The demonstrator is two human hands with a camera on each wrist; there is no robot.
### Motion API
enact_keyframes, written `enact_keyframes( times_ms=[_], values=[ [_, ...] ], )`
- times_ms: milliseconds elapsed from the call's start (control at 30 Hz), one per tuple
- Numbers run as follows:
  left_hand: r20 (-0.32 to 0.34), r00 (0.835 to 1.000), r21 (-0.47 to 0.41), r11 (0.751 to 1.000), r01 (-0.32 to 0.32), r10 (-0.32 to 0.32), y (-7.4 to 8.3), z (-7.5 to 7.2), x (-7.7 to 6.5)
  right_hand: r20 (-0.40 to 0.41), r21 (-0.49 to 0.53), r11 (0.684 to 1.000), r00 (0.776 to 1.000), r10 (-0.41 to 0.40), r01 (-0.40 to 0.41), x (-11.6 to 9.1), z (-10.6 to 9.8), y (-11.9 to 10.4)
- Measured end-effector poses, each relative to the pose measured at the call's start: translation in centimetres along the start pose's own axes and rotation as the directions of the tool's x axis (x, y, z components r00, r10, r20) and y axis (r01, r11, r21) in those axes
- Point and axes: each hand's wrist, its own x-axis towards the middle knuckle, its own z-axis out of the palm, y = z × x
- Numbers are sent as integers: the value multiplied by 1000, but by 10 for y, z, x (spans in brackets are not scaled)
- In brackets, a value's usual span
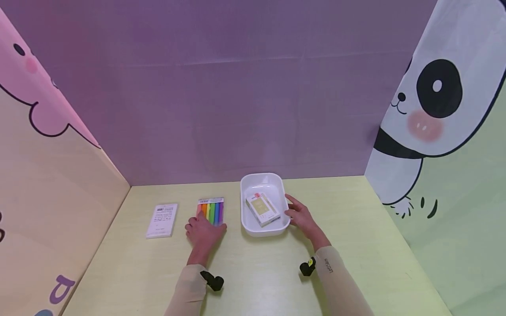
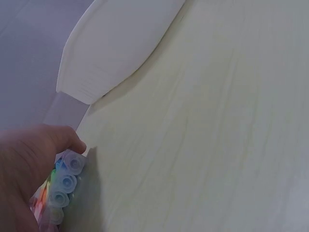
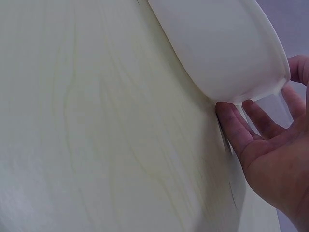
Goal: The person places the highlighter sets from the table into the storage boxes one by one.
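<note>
My left hand (image 1: 204, 232) grips the near part of a flat clear pack of rainbow-coloured markers (image 1: 215, 213) on the table. In the left wrist view, the pack's clear marker ends (image 2: 66, 183) show beside the hand, a fingertip at their edge. My right hand (image 1: 303, 217) holds the right side of a white plastic tray (image 1: 245, 221); in the right wrist view, some fingers meet its lower edge and one digit touches the rim. Inside the tray lies a small white box with a gold panel (image 1: 262, 210), tilted at an angle.
Left of the markers, a white box with printed text (image 1: 162, 220) lies flat on the pale wooden table (image 1: 253, 276). A purple wall panel (image 1: 245, 109) rises behind the table. Side panels with cartoon animals, including a panda (image 1: 442, 131), flank it.
</note>
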Motion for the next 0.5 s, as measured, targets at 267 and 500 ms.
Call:
enact_keyframes(
  times_ms=[267, 500],
  values=[
    [-6, 1000, -25, 1000, 10, -10, -4, 4, -4, -48, -29, 999, 999, 11, -13, -1, 3, 6],
    [-12, 1000, -48, 999, 3, -4, -1, 3, -5, -35, -29, 999, 999, -15, 14, 2, 1, 4]
  ],
)
